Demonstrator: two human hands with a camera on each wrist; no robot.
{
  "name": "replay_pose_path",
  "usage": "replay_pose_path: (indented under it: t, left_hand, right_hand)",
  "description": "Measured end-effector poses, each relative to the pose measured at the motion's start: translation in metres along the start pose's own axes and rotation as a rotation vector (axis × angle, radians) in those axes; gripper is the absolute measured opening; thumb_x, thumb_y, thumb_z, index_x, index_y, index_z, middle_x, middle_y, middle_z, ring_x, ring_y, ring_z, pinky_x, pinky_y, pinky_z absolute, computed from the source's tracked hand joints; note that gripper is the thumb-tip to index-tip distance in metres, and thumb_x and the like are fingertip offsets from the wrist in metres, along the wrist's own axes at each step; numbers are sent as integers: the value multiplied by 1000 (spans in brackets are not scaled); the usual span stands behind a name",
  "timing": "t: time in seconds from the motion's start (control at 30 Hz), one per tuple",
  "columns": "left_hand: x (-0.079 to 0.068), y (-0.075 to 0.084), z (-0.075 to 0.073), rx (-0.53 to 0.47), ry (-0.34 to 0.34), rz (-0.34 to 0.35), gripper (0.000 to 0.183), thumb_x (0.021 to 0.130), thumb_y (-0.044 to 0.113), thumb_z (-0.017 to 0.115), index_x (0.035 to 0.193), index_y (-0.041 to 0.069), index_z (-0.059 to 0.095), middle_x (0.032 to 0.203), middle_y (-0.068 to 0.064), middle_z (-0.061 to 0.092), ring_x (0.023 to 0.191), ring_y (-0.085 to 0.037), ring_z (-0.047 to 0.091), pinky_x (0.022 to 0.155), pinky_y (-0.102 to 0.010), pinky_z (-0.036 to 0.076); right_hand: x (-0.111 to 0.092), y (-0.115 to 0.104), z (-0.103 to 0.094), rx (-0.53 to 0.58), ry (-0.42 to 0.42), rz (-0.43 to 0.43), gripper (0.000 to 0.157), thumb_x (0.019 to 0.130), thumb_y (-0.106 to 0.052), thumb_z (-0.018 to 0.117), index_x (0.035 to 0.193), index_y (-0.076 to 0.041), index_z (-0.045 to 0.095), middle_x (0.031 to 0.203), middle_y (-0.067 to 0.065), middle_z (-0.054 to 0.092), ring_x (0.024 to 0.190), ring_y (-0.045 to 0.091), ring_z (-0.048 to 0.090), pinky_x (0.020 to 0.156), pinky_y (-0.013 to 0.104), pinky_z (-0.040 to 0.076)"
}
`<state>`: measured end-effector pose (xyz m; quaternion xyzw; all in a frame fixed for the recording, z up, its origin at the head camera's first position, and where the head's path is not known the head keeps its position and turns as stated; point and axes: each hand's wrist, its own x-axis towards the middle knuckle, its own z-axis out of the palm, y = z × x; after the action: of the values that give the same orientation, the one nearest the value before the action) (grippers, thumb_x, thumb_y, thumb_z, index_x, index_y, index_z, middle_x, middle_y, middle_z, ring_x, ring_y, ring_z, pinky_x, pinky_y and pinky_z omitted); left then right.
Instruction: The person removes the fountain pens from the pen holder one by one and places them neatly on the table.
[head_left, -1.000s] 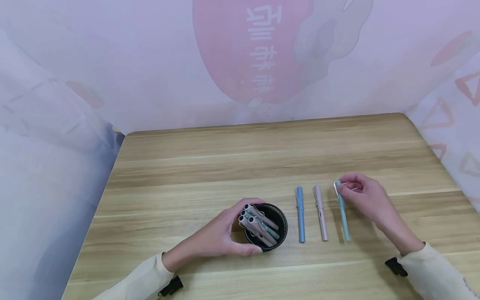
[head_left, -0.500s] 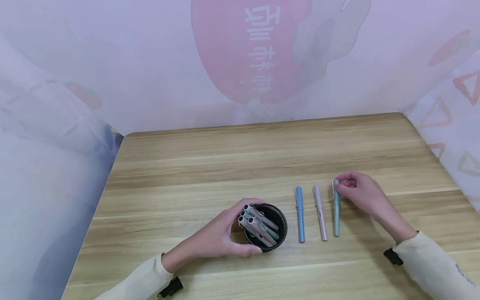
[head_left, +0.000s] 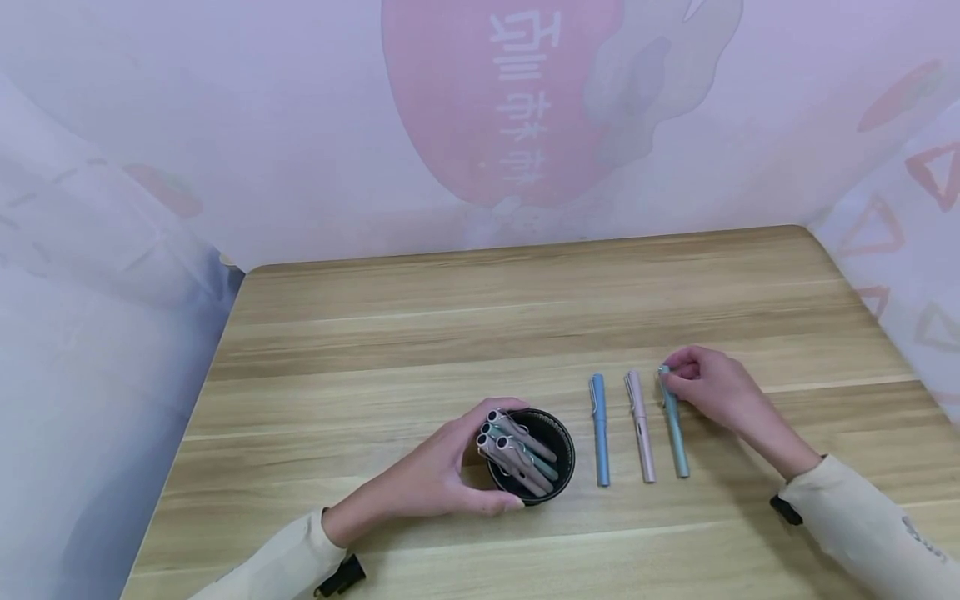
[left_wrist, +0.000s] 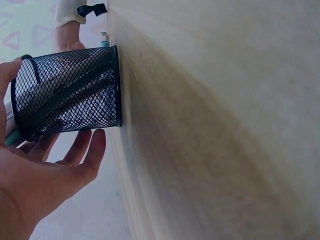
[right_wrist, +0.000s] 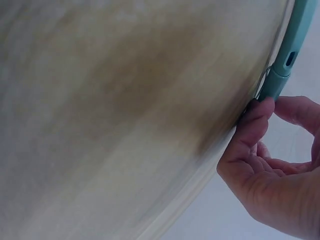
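Note:
My left hand (head_left: 450, 471) curls round a black mesh pen cup (left_wrist: 70, 92), thumb on its near side and fingers on the far side. Several capped pens (head_left: 517, 454), mostly greyish-brown with a green one among them, lean inside the cup. At the right, my right hand (head_left: 708, 383) pinches the clip end of a teal pen (head_left: 677, 433) between thumb and fingertips. In the right wrist view that pen (right_wrist: 287, 55) lies close along the tabletop. To its left a pale pink pen (head_left: 642, 429) and a blue pen (head_left: 600, 433) lie side by side, roughly parallel.
Everything stands on a wood-grain table (head_left: 450, 333). A pale printed curtain (head_left: 300, 125) hangs behind its back edge and down both sides. Black clips (head_left: 341, 575) hang at the cuffs of both light sleeves.
My right hand has shifted the teal pen left, nearer the pink pen, and its lower end has swung first left, then slightly back right. The left hand and cup stay in place.

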<state>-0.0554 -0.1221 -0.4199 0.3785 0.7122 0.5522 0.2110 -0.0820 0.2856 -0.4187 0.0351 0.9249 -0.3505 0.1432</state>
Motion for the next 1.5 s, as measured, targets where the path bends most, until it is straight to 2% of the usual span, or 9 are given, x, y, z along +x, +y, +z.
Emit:
replay_pose_path:
  t: [0.17,0.53,0.87,1.1,1.2,1.4,1.5]
  left_hand:
    - [0,1,0,-18,-8,-9,90,91,29,93,163,21,41,145,-7,66,128,-21,64,115,-40,48]
    - [-2,0,-1,22,1,-5,90,91,32,93,164,24,40,147,-6,64,131,-21,62,117,-42,45]
    - [0,-1,0,1,-2,7,92,90,29,94,164,21,40,148,-7,63,131,-21,62,117,-41,46]
    - [-1,-1,0,0,-1,7,93,90,28,94,164,21,40,147,-6,64,131,-21,63,117,-41,46]
    - [-2,-1,-1,1,-2,-3,91,91,30,93,164,23,40,147,-6,64,131,-21,62,118,-40,45]
    - [-3,-1,-1,3,-6,-36,93,90,32,93,165,20,40,149,-5,63,134,-20,60,120,-41,42]
    - [-2,0,-1,4,-8,-57,94,90,32,94,166,21,40,150,-4,63,136,-19,59,121,-41,41]
  right_hand:
    - [-1,1,0,-33,19,-14,37,106,-23,70,127,7,66,110,16,74,99,30,67,80,40,51]
    - [0,0,0,-49,37,-32,35,106,-22,70,125,7,67,107,15,73,96,29,65,78,40,50]
    - [-9,4,-9,0,72,-4,48,109,-30,62,141,6,60,125,24,68,115,42,65,88,47,52]
    - [-17,7,-12,70,86,0,51,112,-34,60,145,5,58,128,21,66,115,36,66,85,35,51]
    - [-20,5,-13,93,85,-29,51,113,-33,60,147,4,57,131,21,66,115,34,65,85,32,51]
    - [-26,-2,-10,128,107,-98,48,114,-30,60,149,2,56,138,23,66,123,38,64,87,22,51]
    - [-31,-6,-9,162,136,-136,45,114,-27,59,148,2,57,138,23,66,118,30,66,83,18,52]
